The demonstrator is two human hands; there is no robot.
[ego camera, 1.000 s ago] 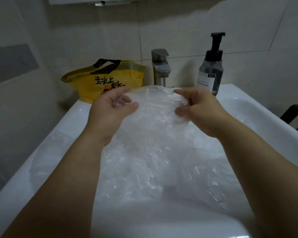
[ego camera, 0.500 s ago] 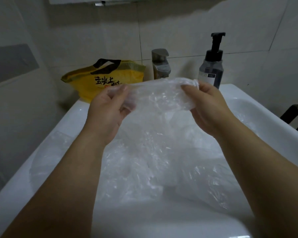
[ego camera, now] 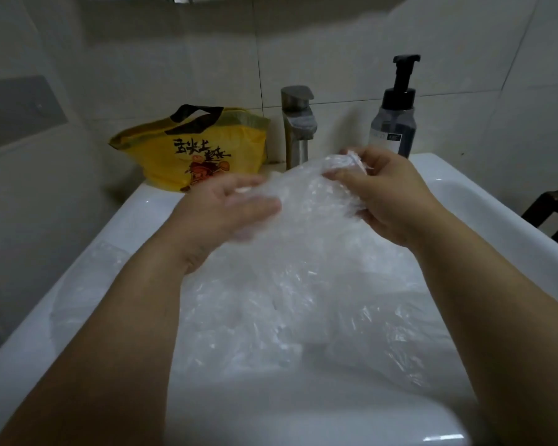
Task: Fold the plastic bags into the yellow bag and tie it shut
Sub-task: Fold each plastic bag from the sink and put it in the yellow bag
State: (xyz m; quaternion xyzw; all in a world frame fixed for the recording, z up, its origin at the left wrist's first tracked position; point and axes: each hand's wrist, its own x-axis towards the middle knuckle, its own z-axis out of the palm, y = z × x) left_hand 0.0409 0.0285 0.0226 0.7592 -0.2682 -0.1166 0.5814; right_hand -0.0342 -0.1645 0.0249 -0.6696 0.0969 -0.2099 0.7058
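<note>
Yellow bag point(ego camera: 203, 152) stands on the sink point(ego camera: 126, 226) rim at back left, untouched. Left hand point(ego camera: 226, 209) meets the clear plastic bag point(ego camera: 306, 207) over the basin, its grip too blurred to tell. Right hand point(ego camera: 392, 196) pinches the bag's bunched top. Folding seems underway; the next move calls for flattening it and doubling it over.

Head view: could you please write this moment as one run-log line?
step: folding clear plastic bag | left hand: blurred, at bag | right hand: pinches bag's top | yellow bag: on sink rim, left of faucet
</note>
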